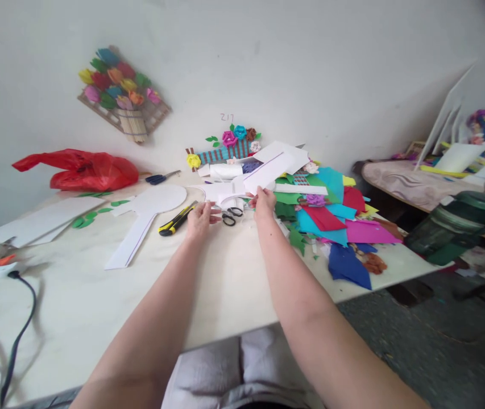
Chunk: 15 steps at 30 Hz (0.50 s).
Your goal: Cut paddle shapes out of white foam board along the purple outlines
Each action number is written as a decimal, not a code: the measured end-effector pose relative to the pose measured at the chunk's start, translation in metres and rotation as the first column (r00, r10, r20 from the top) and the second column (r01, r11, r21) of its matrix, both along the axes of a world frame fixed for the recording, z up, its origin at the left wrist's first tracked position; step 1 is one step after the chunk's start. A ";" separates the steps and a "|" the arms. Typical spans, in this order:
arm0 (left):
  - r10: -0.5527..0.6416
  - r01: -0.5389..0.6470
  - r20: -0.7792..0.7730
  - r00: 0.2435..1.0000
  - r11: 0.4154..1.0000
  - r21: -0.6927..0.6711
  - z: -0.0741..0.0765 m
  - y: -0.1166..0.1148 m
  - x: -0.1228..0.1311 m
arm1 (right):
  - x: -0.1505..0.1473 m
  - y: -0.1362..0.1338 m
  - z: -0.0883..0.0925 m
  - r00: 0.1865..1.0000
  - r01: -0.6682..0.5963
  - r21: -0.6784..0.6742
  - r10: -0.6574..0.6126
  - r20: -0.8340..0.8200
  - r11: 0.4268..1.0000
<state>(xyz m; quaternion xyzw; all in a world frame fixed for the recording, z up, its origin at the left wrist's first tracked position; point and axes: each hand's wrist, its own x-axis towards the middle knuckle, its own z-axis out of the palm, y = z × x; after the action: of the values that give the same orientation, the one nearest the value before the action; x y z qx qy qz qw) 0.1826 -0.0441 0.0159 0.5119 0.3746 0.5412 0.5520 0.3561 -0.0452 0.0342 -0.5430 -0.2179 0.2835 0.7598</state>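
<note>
Both my arms reach forward over a pale table (225, 295). My left hand (200, 218) and my right hand (264, 201) pinch the near edges of a white cut-out foam piece (225, 192) that lies among other white sheets. Black-handled scissors (230, 215) lie on the table between my two hands. A yellow and black utility knife (177, 220) rests just left of my left hand. A white spoon-shaped cut-out (146, 213) lies further left.
A heap of coloured foam sheets (336, 218) covers the table's right side. A red plastic bag (82, 169), blue-handled scissors (161, 178) and a paper-flower craft (229, 146) sit at the back. A glue gun with cable (1, 261) lies at left. A dark green bin (459, 224) stands right.
</note>
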 end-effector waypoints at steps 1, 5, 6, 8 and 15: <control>-0.013 0.014 -0.043 0.999 1.000 0.004 0.000 -0.002 0.002 | 0.002 0.001 -0.001 0.999 0.049 -0.022 -0.048 0.011 0.999; 0.002 0.012 -0.178 0.984 0.997 0.078 -0.006 -0.001 0.005 | 0.011 0.002 -0.003 0.970 0.239 -0.109 -0.232 0.072 0.965; 0.020 0.004 -0.207 0.978 0.993 0.116 -0.008 0.001 0.005 | 0.014 0.001 -0.003 0.962 0.271 -0.129 -0.263 0.079 0.954; 0.083 -0.038 -0.242 0.967 0.982 0.186 -0.011 0.006 0.005 | 0.021 -0.001 -0.002 0.945 0.327 -0.156 -0.317 0.084 0.932; 0.146 -0.061 -0.245 0.959 0.944 0.324 -0.016 0.008 0.007 | 0.048 -0.005 0.002 0.901 0.427 -0.249 -0.387 0.195 0.869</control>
<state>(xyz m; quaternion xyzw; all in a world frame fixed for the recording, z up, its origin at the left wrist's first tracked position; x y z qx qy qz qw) 0.1893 -0.0360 -0.0002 0.6401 0.3811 0.5489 0.3792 0.4045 -0.0498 0.0365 -0.6989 -0.1073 0.1070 0.6990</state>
